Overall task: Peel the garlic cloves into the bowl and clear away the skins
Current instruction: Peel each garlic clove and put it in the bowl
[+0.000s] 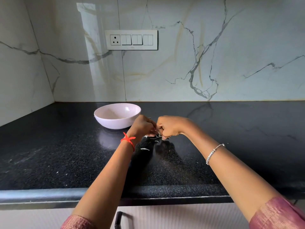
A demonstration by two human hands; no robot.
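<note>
A white bowl (117,115) stands on the black counter (66,154), toward the back left of my hands. My left hand (142,126) and my right hand (168,127) meet just above the counter, fingers curled and pinching a small garlic clove (158,134) between them; the clove is mostly hidden by the fingers. Thin white garlic skins (145,149) lie scattered on the counter right below and in front of my hands. Whatever lies in the bowl is too faint to make out.
A marble-patterned wall with a switch panel (131,40) rises behind the counter, and another wall closes the left side. The counter's rounded front edge (49,194) runs below my forearms, with a cabinet handle (118,219) under it.
</note>
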